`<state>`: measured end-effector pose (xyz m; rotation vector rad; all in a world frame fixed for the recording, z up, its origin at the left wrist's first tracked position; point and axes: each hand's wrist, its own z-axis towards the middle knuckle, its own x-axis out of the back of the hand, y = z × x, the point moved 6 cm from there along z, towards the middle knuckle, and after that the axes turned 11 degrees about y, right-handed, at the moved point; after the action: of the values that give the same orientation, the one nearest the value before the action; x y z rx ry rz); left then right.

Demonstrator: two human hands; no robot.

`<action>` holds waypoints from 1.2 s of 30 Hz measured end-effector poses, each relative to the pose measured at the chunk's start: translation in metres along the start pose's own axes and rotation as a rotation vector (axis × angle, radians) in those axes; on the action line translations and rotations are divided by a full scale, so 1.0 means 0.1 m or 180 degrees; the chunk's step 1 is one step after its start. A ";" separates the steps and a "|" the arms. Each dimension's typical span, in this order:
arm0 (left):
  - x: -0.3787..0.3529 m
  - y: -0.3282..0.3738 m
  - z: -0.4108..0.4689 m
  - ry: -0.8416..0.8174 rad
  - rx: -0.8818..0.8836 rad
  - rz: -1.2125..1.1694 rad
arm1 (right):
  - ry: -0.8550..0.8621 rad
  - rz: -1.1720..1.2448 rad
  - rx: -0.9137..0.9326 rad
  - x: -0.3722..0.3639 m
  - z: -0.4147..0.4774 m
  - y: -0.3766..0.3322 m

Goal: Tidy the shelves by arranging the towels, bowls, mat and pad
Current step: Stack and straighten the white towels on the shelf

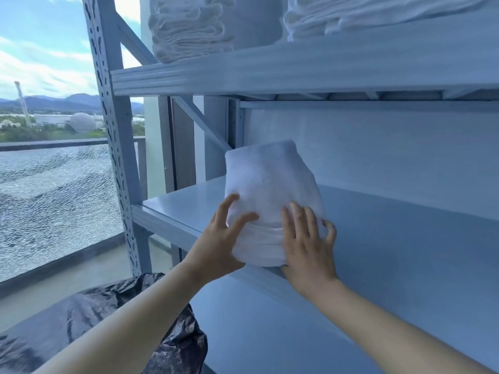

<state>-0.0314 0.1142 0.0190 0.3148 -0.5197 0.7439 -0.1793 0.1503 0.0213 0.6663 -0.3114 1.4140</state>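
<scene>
Both hands press a folded towel (270, 184) that sits at the front edge of a grey metal shelf (391, 238). The left hand (216, 247) lies on the towel's left side, fingers spread and straight. The right hand (307, 255) lies flat against its front, fingers nearly straight. Above the hands, more towels (189, 28) are stacked on the upper shelf (297, 68). A window (54, 184) is left of the left hand, and a black bag (94, 319) is below it.
</scene>
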 end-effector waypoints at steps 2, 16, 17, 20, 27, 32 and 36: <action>0.02 0.01 0.00 -0.0004 0.0002 -0.0045 | -0.0028 -0.0218 0.0081 0.00 0.05 -0.11; 0.29 -0.32 -0.11 -0.0139 0.0231 -0.0401 | 0.0362 0.0567 0.0479 -0.12 0.15 -0.04; 0.29 -0.34 -0.08 -0.0104 0.0396 -0.0483 | 0.0342 0.0591 0.0471 -0.12 0.15 -0.03; 0.24 -0.37 0.06 -0.0017 0.0836 -0.0736 | 0.0334 0.0601 0.0444 -0.12 0.15 -0.04; 0.05 -0.33 0.24 -0.0106 0.1263 -0.0240 | 0.0207 0.0468 0.0413 -0.16 0.14 -0.06; 0.01 -0.17 0.02 -0.0285 0.0395 -0.0217 | -0.0241 0.0858 0.0451 -0.32 0.12 -0.04; 0.03 -0.27 -0.07 -0.0497 0.0231 -0.0516 | -0.0083 0.0993 0.0519 -0.24 0.10 -0.03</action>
<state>-0.0080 0.1008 0.0124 0.4796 -0.6078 0.5843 -0.1783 0.1250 0.0147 0.7945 -0.3331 1.7428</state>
